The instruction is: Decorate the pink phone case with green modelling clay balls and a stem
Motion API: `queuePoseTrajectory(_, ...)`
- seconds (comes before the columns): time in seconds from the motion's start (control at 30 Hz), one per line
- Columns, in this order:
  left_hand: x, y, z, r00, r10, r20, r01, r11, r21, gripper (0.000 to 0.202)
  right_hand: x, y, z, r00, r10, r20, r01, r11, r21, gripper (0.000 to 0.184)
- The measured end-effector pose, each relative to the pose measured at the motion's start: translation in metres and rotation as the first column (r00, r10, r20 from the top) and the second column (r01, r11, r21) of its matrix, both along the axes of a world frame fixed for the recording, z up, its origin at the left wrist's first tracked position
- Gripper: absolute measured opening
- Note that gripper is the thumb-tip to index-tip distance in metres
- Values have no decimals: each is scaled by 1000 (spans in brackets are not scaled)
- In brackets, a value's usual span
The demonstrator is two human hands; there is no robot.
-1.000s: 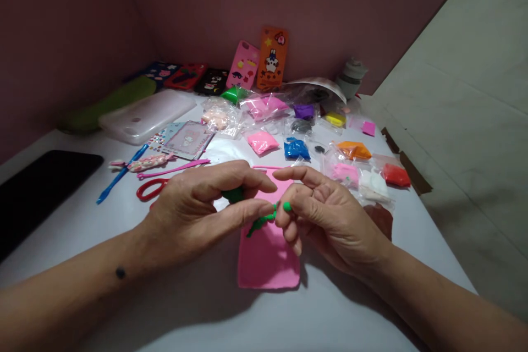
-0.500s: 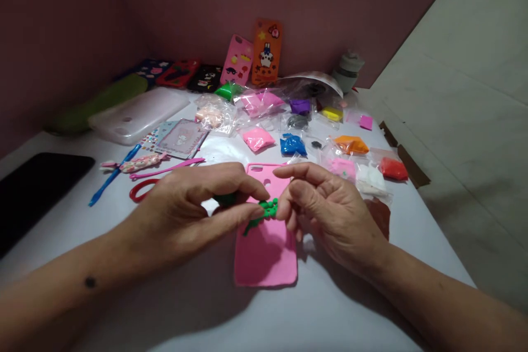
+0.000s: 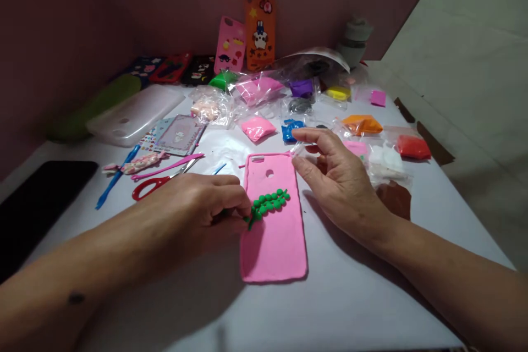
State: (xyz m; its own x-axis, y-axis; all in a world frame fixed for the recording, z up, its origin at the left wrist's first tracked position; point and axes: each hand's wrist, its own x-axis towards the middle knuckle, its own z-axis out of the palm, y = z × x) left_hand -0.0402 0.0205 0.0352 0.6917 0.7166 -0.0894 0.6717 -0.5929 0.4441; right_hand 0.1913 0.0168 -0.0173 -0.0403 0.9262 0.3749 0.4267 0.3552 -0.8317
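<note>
Two hands work over a pink phone case (image 3: 274,231): the left hand (image 3: 198,209) curls its fingers (image 3: 231,198) closed, tips touching a green clay sprig (image 3: 267,203) lying on the case just beyond them; the right hand (image 3: 342,187) hovers loosely open, empty, beside the case's top corner.

No legible text or labels anywhere.

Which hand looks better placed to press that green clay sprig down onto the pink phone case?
Probably the left hand: its fingertips sit at the stem end of the green clay sprig on the pink phone case. The right hand is open, beside the case's top corner.
</note>
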Motion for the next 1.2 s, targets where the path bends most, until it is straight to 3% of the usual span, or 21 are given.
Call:
queuePoseTrajectory(0.33,4,1,0,999,22,42,-21,1000,-16,34,0,2,-5,990,79,119,-79,997,-10,35)
queuePoseTrajectory(0.7,4,4,-1,998,37,53,-37,999,3,26,0,1,-5,991,112,72,-105,989,-102,35)
queuePoseTrajectory(1.2,-8,5,-6,1000,23,0,-23,999,22,26,-1,1,-3,991,116,67,-110,989,-98,34)
